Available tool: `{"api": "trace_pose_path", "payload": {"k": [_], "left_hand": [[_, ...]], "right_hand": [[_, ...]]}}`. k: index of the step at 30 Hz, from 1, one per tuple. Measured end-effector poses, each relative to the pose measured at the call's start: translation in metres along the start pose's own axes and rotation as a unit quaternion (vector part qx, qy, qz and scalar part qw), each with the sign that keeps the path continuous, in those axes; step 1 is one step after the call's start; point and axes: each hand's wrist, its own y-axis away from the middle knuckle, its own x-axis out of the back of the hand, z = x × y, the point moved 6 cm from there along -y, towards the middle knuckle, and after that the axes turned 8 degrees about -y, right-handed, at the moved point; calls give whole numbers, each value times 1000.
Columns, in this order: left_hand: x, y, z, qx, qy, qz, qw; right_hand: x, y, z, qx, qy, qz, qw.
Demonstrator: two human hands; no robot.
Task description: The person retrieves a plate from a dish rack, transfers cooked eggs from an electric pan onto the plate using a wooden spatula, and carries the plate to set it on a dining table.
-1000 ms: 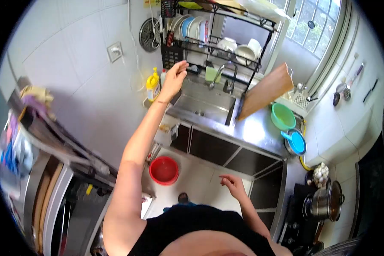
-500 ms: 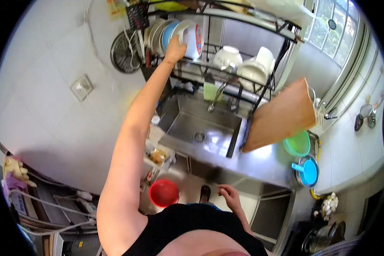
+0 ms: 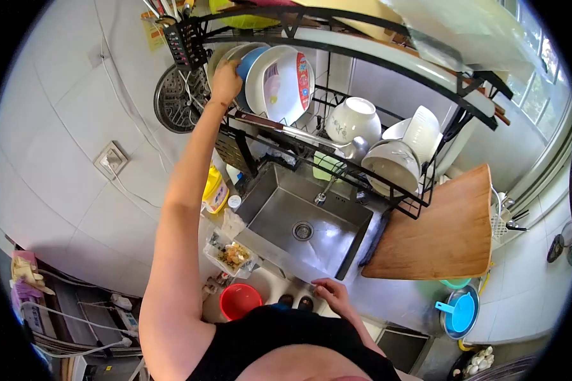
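Note:
My left hand (image 3: 225,81) reaches up to the black dish rack (image 3: 311,136) and closes at the rims of the upright plates, beside a blue plate (image 3: 250,62); its fingertips are hidden among them. To the right stand a white plate with a red-patterned edge (image 3: 281,82), an upturned white bowl (image 3: 354,119) and more bowls. A ladle (image 3: 356,149) lies along the front of the rack. My right hand (image 3: 330,294) hangs low at the counter's front edge, fingers loosely curled, with nothing seen in it.
Below the rack is a steel sink (image 3: 273,219). A wooden cutting board (image 3: 435,228) leans at its right, near a blue strainer (image 3: 463,312). A yellow bottle (image 3: 216,192) and a food-scrap tray (image 3: 235,255) are at the left; a red basin (image 3: 240,301) sits on the floor.
The view has moved closer to the rack. My left hand has risen from above the sink to the plates and shifted left along them. My right hand stays low.

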Motion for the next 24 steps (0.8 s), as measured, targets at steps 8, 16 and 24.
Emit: {"api": "trace_pose_path", "payload": {"k": [8, 16, 24], "left_hand": [[-10, -15, 4, -3, -93, -71, 993], [-11, -9, 5, 7, -144, -65, 987], [-19, -11, -9, -2, -111, -72, 991]], "right_hand": [[-45, -51, -179, 288, 169, -140, 932], [-98, -210, -373, 564, 417, 73, 709], [-123, -309, -399, 467, 677, 113, 558]]}}
